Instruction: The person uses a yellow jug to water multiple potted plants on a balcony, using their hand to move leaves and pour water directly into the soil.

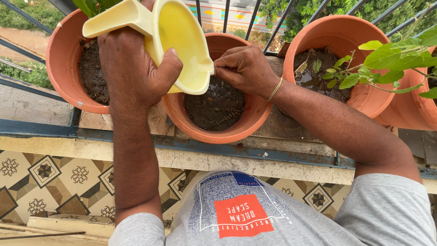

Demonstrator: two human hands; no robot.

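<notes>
My left hand [132, 68] grips a pale yellow plastic jug [175, 36], tilted so that its spout hangs over the middle terracotta pot [214, 134]. That pot holds dark wet soil [214, 105] with a few small twigs. My right hand [246, 68], a thin gold bangle at its wrist, rests over the pot's far rim with its fingertips pinched together beside the jug's spout. Whether anything is between those fingers is hidden.
A terracotta pot [63, 77] with dark soil stands at the left, and another pot [364, 98] with wet soil and a green leafy plant [387, 59] at the right. All stand on a ledge [255, 152] behind dark metal railing bars. Patterned tiles [54, 182] cover the wall below.
</notes>
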